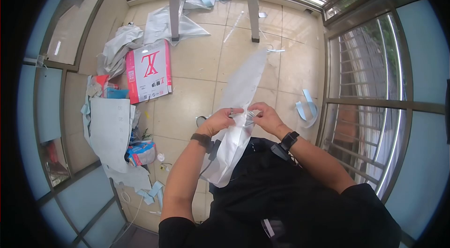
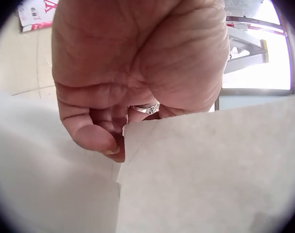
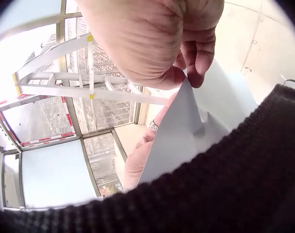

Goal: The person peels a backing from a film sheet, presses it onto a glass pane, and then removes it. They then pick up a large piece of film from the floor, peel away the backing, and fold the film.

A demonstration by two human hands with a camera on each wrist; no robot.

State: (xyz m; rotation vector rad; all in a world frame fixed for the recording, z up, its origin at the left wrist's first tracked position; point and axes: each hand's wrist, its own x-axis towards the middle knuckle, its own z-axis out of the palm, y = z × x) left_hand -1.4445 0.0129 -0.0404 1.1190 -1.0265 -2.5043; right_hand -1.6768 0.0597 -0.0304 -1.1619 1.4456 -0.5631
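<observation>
A long pale sheet [image 1: 241,83] runs from the person's lap out over the tiled floor, bunched at its middle between both hands. The left hand [image 1: 219,121] grips its left side; in the left wrist view the ringed left hand [image 2: 137,63] has curled fingers at the edge of the sheet [image 2: 210,170]. The right hand [image 1: 267,119] pinches the sheet close by on the right. In the right wrist view, thumb and fingers of the right hand [image 3: 162,43] hold a peaked fold of the sheet [image 3: 174,141].
A ladder [image 1: 174,8] stands ahead. On the left lie a pink and white package [image 1: 150,72], crumpled sheeting [image 1: 123,44], a large pale sheet [image 1: 110,128] and a colourful bag [image 1: 142,153]. A light blue strip [image 1: 307,105] lies at right, near barred windows [image 1: 365,69].
</observation>
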